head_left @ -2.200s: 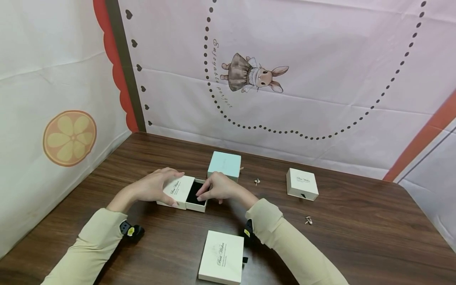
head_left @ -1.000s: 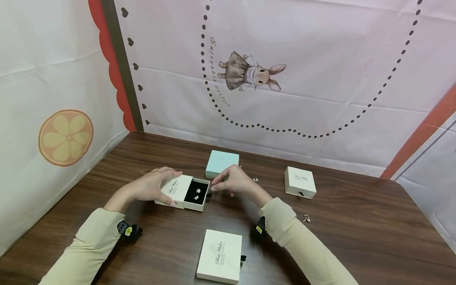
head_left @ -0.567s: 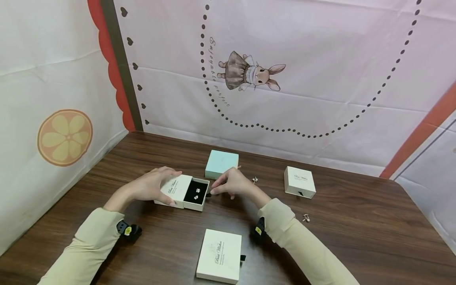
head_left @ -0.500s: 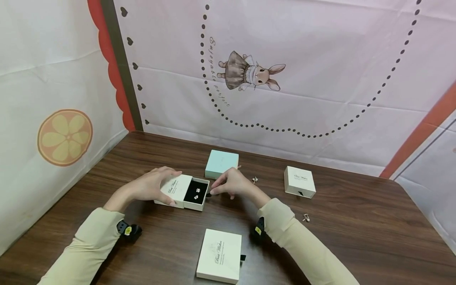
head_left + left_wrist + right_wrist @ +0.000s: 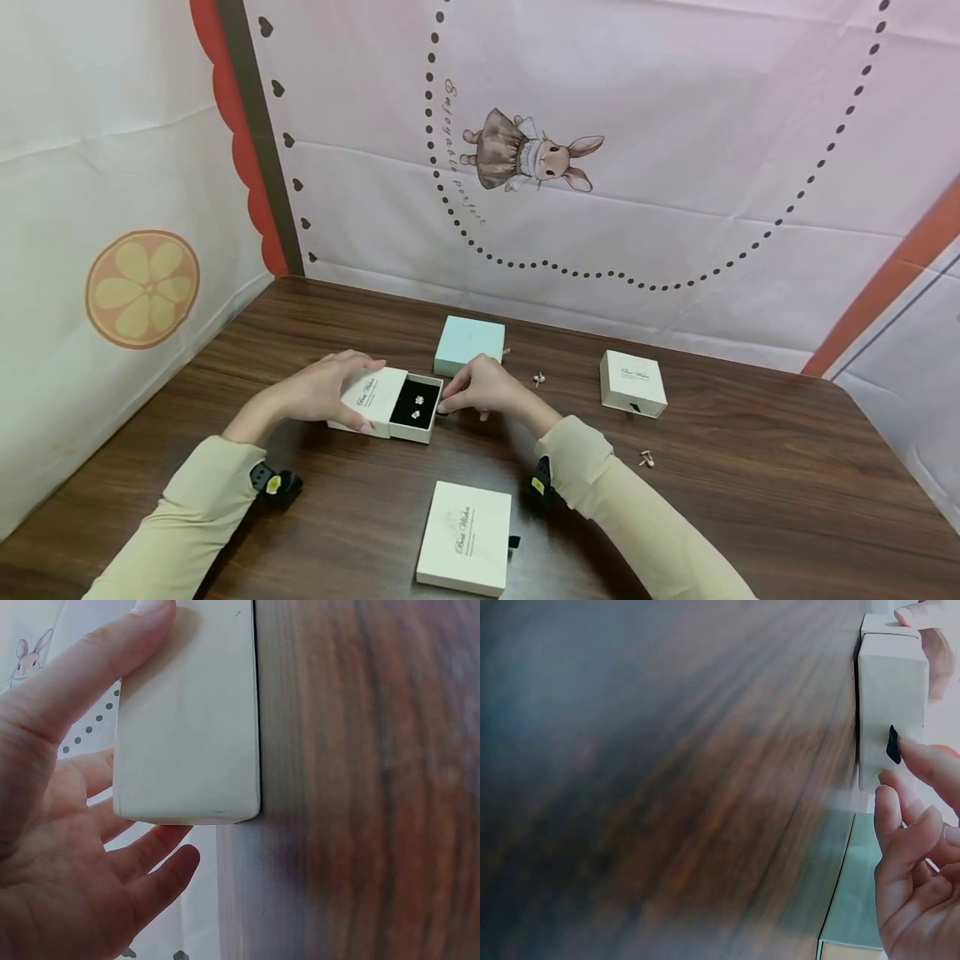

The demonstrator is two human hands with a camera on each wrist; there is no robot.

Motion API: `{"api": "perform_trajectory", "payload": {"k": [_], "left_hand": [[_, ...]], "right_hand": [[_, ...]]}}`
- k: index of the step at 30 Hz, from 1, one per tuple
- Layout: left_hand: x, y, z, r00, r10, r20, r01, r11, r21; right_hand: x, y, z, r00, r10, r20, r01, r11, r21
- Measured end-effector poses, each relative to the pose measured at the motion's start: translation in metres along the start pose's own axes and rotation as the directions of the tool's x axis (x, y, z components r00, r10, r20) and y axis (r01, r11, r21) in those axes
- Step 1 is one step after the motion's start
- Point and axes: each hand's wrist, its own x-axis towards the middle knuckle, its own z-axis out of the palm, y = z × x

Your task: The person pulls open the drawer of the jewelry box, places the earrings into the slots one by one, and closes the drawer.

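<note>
My left hand (image 5: 326, 389) holds the white sleeve (image 5: 380, 396) of a small jewellery box, thumb on the near side and fingers at the far side. Its drawer (image 5: 411, 433) is pulled partly out to the right. Two stud earrings (image 5: 417, 407) sit on the black padding (image 5: 403, 402) inside. My right hand (image 5: 480, 389) is at the drawer's front, the thumb touching the black ribbon tab (image 5: 893, 745) in the right wrist view. The other fingers bend loosely beside the front. In the left wrist view my left thumb (image 5: 97, 667) lies along the sleeve's side.
Behind the right hand stands a pale blue box (image 5: 470, 343). A larger white box (image 5: 465, 537) lies in front, a smaller one (image 5: 633, 383) at the right. Loose earrings (image 5: 538, 379) lie behind the right wrist, with more earrings (image 5: 647, 459) right of the forearm.
The right hand has come out of the drawer, leaving the two earrings visible on the padding. It drew back to the right, then closed up to the drawer's front. The left hand stays on the sleeve.
</note>
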Motion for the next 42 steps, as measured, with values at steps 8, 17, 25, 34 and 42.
{"api": "perform_trajectory", "payload": {"k": [8, 17, 25, 34, 42], "left_hand": [[0.000, -0.001, 0.000, 1.000, 0.000, -0.009, 0.000, 1.000, 0.000], [-0.001, 0.002, -0.001, 1.000, 0.014, -0.010, -0.014, 1.000, -0.003], [0.000, 0.001, 0.000, 1.000, 0.018, -0.011, -0.018, 1.000, 0.007], [-0.001, 0.003, 0.000, 1.000, -0.005, -0.009, 0.005, 1.000, 0.001], [-0.002, 0.003, 0.000, 1.000, 0.003, -0.013, -0.003, 1.000, 0.000]], "right_hand": [[0.003, -0.002, 0.002, 1.000, 0.008, -0.007, -0.008, 1.000, -0.001], [0.007, -0.002, 0.003, 1.000, 0.012, -0.007, -0.012, 1.000, -0.008], [0.010, -0.005, 0.005, 1.000, 0.003, -0.008, -0.003, 1.000, -0.018], [0.012, -0.007, 0.007, 1.000, -0.031, 0.006, 0.031, 0.999, -0.038], [0.013, -0.008, 0.008, 0.998, -0.061, 0.025, 0.062, 0.997, -0.052]]}}
